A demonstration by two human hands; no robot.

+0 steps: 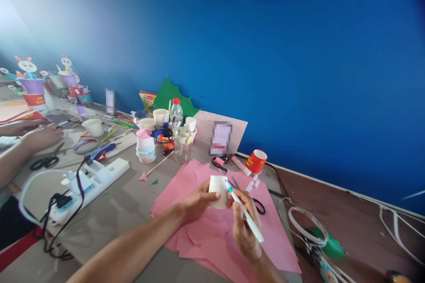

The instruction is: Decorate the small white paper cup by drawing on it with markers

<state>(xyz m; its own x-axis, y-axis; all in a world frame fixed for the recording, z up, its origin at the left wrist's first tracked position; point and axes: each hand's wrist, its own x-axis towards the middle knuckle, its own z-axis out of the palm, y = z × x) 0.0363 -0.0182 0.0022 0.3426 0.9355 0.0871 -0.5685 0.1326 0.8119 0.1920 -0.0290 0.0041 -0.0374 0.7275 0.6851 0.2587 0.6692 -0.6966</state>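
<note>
My left hand (201,196) grips a small white paper cup (219,192) with a little teal drawing near its upper edge, the thumb pressed on its side. In my right hand (245,225) is a white marker pen (249,221) with a teal tip end, held in a writing grip. The teal end is close beside the cup; whether it touches the cup I cannot tell. Under both hands lie pink paper sheets (206,239). Black-handled scissors (259,206) rest on the paper, partly hidden behind my right hand.
A red paper cup (256,162), a glue stick (241,166) and a propped phone (221,139) stand behind the paper. Left are stacked cups (145,147), a glass jar (182,145) and a power strip (96,190) with cords. Another person's hands (41,139) work at far left.
</note>
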